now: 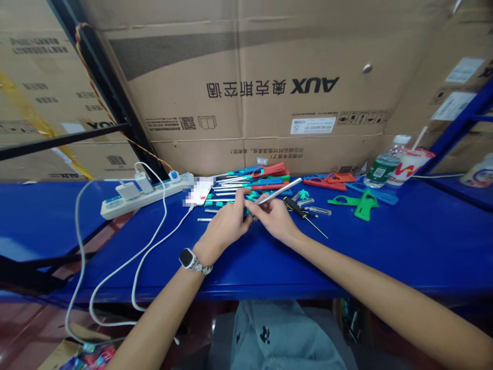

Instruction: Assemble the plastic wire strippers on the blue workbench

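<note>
My right hand [279, 218] grips a silver metal rod [283, 188], which slants up to the right. Fingers curled, my left hand [229, 218] meets the right at the rod's lower end; what it pinches there is hidden. Just behind both hands lies a pile of silver rods [227, 187] with teal, blue and red plastic pieces. A screwdriver with a black and yellow handle [295, 207] rests right of my right hand, beside small clear-handled pieces [318, 210] and a teal plastic part [304, 194].
On the blue table [385, 252] are a green plastic piece [364, 204], red ones [331, 180], a water bottle [381, 162] and a drink cup [410, 164]. A white power strip [154, 195] with trailing cables stands left. Cardboard [269, 56] backs the table.
</note>
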A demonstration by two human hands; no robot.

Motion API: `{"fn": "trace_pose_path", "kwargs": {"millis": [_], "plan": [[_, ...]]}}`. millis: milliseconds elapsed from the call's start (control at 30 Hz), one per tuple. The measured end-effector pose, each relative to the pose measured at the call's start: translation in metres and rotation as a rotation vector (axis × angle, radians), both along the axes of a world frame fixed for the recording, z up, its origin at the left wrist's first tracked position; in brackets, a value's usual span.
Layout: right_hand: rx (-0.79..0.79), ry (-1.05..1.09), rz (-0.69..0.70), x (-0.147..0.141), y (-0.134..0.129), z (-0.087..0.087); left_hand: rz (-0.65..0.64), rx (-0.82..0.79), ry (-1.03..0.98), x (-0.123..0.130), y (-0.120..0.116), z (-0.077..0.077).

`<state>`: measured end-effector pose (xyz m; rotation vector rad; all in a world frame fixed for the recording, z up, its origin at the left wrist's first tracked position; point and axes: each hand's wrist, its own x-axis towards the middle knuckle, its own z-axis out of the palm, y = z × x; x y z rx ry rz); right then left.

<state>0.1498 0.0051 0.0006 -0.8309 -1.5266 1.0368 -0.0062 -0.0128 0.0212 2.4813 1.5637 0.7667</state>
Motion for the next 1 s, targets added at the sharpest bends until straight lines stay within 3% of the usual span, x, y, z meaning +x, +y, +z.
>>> {"fn": "trace_pose_path", "kwargs": {"millis": [167, 433, 733, 1000], "plan": [[0.004, 0.087, 0.108, 0.008, 0.000, 0.002, -0.018, 0.038, -0.040, -0.004, 0.001, 0.000], [-0.049, 0.072, 0.080, 0.001, 0.003, 0.003, -0.034, 0.065, -0.083, -0.003, 0.003, -0.002], [-0.037, 0.117, 0.187, 0.001, 0.003, 0.008, -0.040, 0.012, -0.122, -0.005, 0.001, 0.000], [0.031, 0.098, 0.019, 0.015, -0.002, 0.028, -0.255, 0.101, -0.322, 0.010, -0.006, 0.005]]}}
